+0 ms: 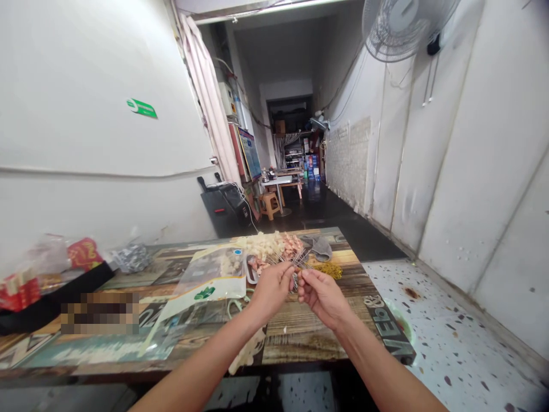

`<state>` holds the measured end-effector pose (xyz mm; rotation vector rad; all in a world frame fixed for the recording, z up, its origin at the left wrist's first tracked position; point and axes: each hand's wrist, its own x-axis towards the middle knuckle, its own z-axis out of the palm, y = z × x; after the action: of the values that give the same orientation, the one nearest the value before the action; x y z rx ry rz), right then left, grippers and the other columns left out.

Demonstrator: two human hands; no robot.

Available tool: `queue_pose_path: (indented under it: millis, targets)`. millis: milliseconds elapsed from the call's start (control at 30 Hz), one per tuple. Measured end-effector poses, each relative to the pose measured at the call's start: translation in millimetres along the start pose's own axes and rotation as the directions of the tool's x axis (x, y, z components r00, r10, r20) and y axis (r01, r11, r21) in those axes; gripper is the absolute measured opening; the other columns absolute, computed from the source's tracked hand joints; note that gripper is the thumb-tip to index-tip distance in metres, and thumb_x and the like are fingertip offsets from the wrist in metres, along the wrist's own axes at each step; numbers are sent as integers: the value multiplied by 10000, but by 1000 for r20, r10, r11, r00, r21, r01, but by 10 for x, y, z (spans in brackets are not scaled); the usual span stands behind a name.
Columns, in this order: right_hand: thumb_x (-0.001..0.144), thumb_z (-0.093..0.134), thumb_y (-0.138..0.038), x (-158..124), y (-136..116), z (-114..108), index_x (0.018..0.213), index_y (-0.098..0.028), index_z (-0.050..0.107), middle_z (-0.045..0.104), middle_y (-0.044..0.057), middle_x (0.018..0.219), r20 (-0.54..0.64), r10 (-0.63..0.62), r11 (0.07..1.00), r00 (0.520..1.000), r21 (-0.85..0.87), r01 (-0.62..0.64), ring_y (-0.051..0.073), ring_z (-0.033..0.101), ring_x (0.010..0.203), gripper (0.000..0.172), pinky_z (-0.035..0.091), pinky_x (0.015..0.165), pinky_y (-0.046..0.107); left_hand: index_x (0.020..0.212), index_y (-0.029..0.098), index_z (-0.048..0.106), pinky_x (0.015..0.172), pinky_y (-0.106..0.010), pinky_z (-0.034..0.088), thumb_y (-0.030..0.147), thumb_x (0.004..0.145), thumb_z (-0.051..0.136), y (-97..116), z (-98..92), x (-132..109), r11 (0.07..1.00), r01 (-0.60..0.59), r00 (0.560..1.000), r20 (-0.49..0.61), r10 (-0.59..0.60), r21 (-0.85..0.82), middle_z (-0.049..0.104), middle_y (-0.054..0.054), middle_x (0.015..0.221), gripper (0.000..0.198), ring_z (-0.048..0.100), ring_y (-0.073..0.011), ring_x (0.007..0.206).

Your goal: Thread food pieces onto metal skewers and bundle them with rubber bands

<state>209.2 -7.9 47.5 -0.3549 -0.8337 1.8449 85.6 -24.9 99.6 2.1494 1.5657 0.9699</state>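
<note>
My left hand (274, 286) and my right hand (319, 292) meet above the wooden-look table (317, 337), fingertips almost touching. Both have thumb and fingers pinched together; whatever small thing lies between them is too small to name. Thin metal skewers (302, 257) fan out just behind the fingertips. Beyond them lie a pile of pale chunks (263, 243) and a pile of pinkish meat pieces (291, 245). A grey cloth (319, 248) and a yellow mesh bundle (329, 270) rest to the right. Left of my left hand are green scissor handles (235, 308), partly hidden.
A clear plastic bag (206, 280) with a green print lies flat on the table's left half. Farther left stands a black tray (55, 297) with red packets, beside crumpled plastic (131, 257). Pale scraps (247, 352) lie at the front edge. A black speaker (227, 209) stands behind.
</note>
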Motion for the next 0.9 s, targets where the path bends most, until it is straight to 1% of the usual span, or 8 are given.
queue_pose_path:
  millis: [100, 233, 400, 567, 667, 733, 833, 900]
  targets:
    - [635, 742, -370, -2, 27, 24, 653, -128, 582, 572, -12, 566, 24, -16, 1000, 1000, -26, 17, 74, 524, 486, 291, 452, 463, 194, 668, 183, 511, 582, -232, 364, 276, 863, 339, -11, 5, -37, 999, -34, 999, 24, 34, 7, 536, 22, 572, 277, 498, -126, 558]
    - [635, 741, -360, -48, 34, 98, 648, -133, 573, 535, -32, 555, 5, -39, 998, 999, -50, 40, 64, 487, 451, 283, 398, 424, 191, 668, 192, 456, 580, -241, 333, 233, 864, 331, -23, 46, -83, 985, -64, 995, -71, 77, 160, 521, 12, 608, 236, 477, -132, 583]
    - [671, 716, -367, -115, -35, 164, 651, -149, 541, 430, -70, 510, 140, 61, 996, 988, 55, -69, 39, 405, 424, 280, 343, 407, 175, 664, 197, 428, 578, -244, 324, 213, 857, 337, -28, 30, -99, 986, -44, 993, -99, 60, 162, 507, 10, 611, 214, 470, -138, 592]
    - [635, 723, -395, -25, -4, 93, 684, -148, 589, 507, -45, 510, -79, -134, 967, 988, -231, 112, 69, 450, 434, 285, 379, 417, 207, 641, 194, 458, 598, -249, 339, 303, 893, 321, -39, -50, -106, 993, -68, 991, -107, 78, 92, 504, 20, 565, 307, 475, -134, 559]
    - [652, 693, -425, 40, 50, 43, 662, -151, 597, 513, -38, 482, -123, -259, 895, 958, -404, 190, 83, 452, 425, 290, 390, 423, 227, 626, 194, 456, 606, -251, 340, 307, 892, 323, -39, -46, -111, 993, -76, 994, -67, 83, 95, 506, 19, 558, 318, 477, -136, 560]
    - [658, 684, -430, 53, 75, 45, 657, -153, 602, 513, -36, 469, -126, -287, 875, 950, -437, 206, 87, 449, 426, 289, 390, 428, 233, 617, 197, 433, 601, -252, 338, 296, 889, 320, -47, -19, -116, 990, -78, 995, -58, 85, 116, 501, 16, 563, 310, 473, -138, 563]
    - [648, 700, -405, 30, 78, 88, 674, -150, 602, 516, -35, 485, -110, -226, 920, 968, -350, 175, 83, 443, 431, 275, 380, 434, 228, 641, 203, 398, 582, -256, 321, 275, 883, 313, -64, 27, -124, 978, -69, 992, -88, 88, 199, 495, 6, 591, 266, 462, -145, 574]
    - [646, 708, -383, 4, 57, 109, 674, -151, 578, 498, -47, 506, -55, -113, 977, 992, -189, 100, 66, 428, 437, 268, 360, 434, 209, 667, 207, 382, 570, -256, 312, 256, 880, 304, -61, 39, -129, 970, -59, 991, -103, 85, 234, 493, 4, 608, 232, 458, -145, 575]
